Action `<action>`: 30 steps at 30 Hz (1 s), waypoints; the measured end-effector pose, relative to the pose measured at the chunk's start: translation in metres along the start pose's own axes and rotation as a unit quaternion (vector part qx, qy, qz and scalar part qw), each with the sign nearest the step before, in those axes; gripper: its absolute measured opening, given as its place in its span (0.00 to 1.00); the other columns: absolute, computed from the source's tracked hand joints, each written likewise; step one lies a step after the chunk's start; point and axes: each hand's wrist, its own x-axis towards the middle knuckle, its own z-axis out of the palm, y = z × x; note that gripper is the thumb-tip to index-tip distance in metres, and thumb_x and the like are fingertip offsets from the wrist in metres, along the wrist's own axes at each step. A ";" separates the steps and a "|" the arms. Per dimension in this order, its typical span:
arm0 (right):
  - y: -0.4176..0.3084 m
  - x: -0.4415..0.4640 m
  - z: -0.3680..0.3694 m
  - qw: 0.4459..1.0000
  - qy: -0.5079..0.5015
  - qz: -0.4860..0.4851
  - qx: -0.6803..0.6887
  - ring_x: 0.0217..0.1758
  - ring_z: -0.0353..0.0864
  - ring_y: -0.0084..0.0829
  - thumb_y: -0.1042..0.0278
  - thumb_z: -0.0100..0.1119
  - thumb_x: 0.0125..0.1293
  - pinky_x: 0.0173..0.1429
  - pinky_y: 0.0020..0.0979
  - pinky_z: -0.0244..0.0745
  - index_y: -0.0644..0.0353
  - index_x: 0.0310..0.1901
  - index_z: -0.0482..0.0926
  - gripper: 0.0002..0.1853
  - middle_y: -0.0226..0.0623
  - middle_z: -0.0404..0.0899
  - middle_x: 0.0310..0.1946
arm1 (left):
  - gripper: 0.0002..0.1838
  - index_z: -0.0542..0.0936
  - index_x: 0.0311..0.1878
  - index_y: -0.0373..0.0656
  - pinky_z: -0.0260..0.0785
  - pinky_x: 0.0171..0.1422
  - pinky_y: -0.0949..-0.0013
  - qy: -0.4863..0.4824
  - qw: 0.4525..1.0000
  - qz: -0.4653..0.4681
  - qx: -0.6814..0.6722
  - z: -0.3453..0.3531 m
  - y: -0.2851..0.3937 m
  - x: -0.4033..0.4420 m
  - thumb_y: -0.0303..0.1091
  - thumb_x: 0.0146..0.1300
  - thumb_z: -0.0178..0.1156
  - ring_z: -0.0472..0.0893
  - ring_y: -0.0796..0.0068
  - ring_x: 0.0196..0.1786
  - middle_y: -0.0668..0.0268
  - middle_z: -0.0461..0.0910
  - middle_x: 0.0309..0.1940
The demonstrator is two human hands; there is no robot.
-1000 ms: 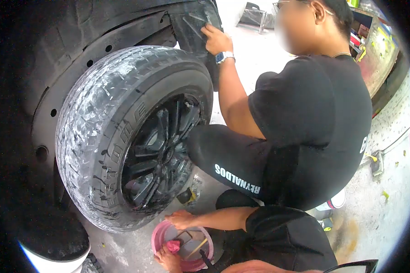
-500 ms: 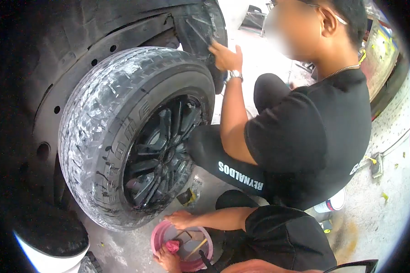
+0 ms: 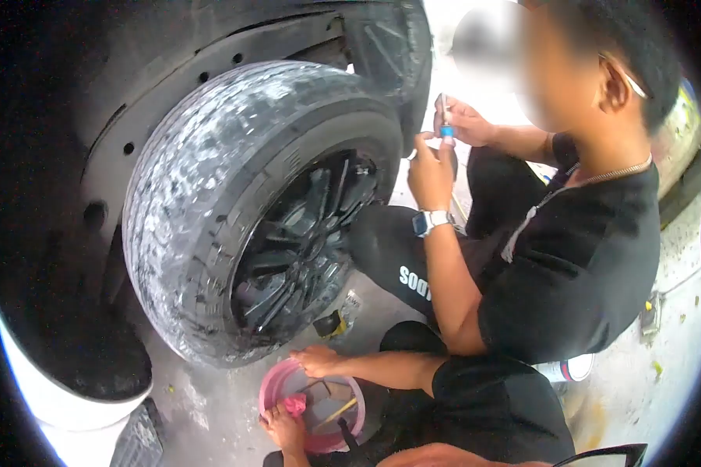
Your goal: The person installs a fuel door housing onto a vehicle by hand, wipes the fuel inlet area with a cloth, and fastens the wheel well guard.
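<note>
My left hand (image 3: 285, 426) is closed over the left rim of a round pink tub (image 3: 269, 389), its fingers right beside a crumpled pink cloth (image 3: 294, 403). My right hand (image 3: 318, 361) grips the tub's far rim with curled fingers. Inside the tub lie a brownish block (image 3: 338, 391) and a thin yellowish stick (image 3: 339, 410). Beyond the tub stands a large black tyre (image 3: 187, 210), its tread smeared with whitish residue, on a dark spoked wheel (image 3: 311, 245).
A co-worker in black crouches at right, both hands (image 3: 444, 148) on a small metal tool with a blue part. The dark wheel-arch liner (image 3: 109, 167) curves above the tyre. A yellow-and-black item (image 3: 329, 324) lies on the floor, and a white can (image 3: 572, 368) stands behind me.
The co-worker's hand has left the wheel-arch liner, and both their hands now hold the small tool. The view has shifted slightly. My hands stay at the tub.
</note>
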 end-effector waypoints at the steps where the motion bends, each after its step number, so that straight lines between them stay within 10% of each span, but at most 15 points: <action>1: 0.001 -0.001 0.002 1.000 0.010 -0.018 0.012 0.44 0.83 0.57 0.63 0.57 0.62 0.43 0.55 0.79 0.52 0.58 0.72 0.21 0.53 0.83 0.40 | 0.28 0.75 0.58 0.44 0.55 0.72 0.42 0.018 1.000 0.016 -0.016 -0.001 0.001 -0.003 0.41 0.52 0.66 0.74 0.56 0.60 0.59 0.81 0.51; 13: -0.020 0.026 0.008 0.989 0.031 -0.011 -0.147 0.46 0.84 0.55 0.40 0.58 0.63 0.50 0.51 0.79 0.59 0.48 0.82 0.28 0.52 0.85 0.41 | 0.29 0.70 0.67 0.48 0.53 0.75 0.41 -0.030 0.999 -0.008 -0.007 -0.002 -0.008 -0.008 0.44 0.63 0.58 0.71 0.66 0.67 0.66 0.78 0.58; 28: -0.060 0.051 -0.008 0.987 -0.011 0.001 -0.161 0.59 0.79 0.53 0.41 0.61 0.63 0.62 0.47 0.73 0.59 0.56 0.80 0.30 0.52 0.81 0.53 | 0.22 0.76 0.60 0.51 0.52 0.76 0.47 0.051 0.998 -0.014 -0.034 0.020 -0.021 -0.003 0.41 0.62 0.57 0.73 0.68 0.63 0.67 0.80 0.53; 30: -0.054 0.048 -0.004 0.989 -0.019 0.029 -0.141 0.60 0.78 0.53 0.39 0.62 0.61 0.64 0.46 0.71 0.57 0.59 0.79 0.33 0.53 0.80 0.55 | 0.25 0.75 0.61 0.50 0.51 0.76 0.42 -0.049 0.999 0.005 -0.003 0.000 -0.019 -0.004 0.42 0.60 0.59 0.73 0.67 0.62 0.66 0.80 0.53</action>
